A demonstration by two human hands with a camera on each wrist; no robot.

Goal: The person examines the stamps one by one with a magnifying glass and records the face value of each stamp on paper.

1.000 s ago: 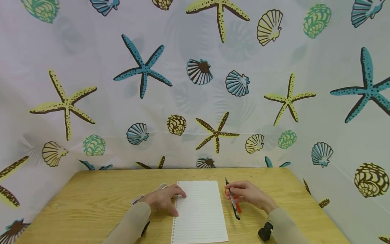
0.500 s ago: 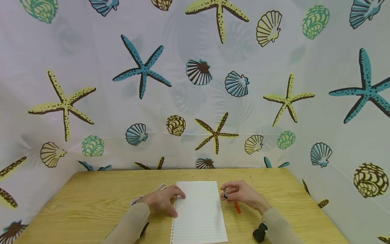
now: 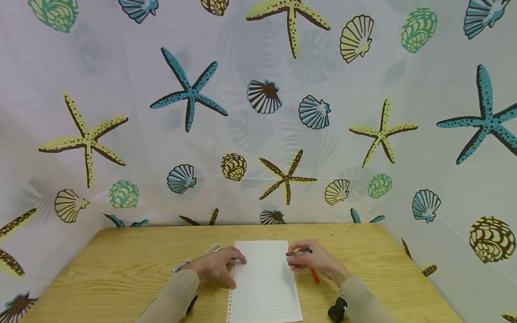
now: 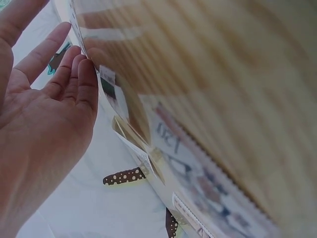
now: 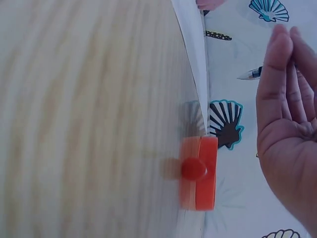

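A lined sheet of paper (image 3: 264, 287) with punched holes down its left side lies on the table. My left hand (image 3: 218, 265) rests on the sheet's left edge, thumb and fingers spread. At the right edge my right hand (image 3: 314, 264) pinches a pen (image 3: 300, 252), its point turned left over the paper. In the right wrist view the pen's tip (image 5: 250, 74) sticks out beyond the fingers; most of its barrel is hidden. Below that hand lies an orange block-like object (image 5: 207, 173) with a round knob, partly covered in the head view.
Left of the left hand lie small printed papers (image 3: 180, 266), one with a perforated edge (image 4: 198, 183), and a folded paper (image 4: 136, 148). A shell-and-starfish curtain (image 3: 258, 134) hangs behind and beside the wooden table (image 3: 121, 269). A black wrist device (image 3: 337, 309) sits under the right sleeve.
My right hand has moved left to the paper's edge. The pen has turned in its fingers, from pointing away to pointing left. My left hand has stayed put.
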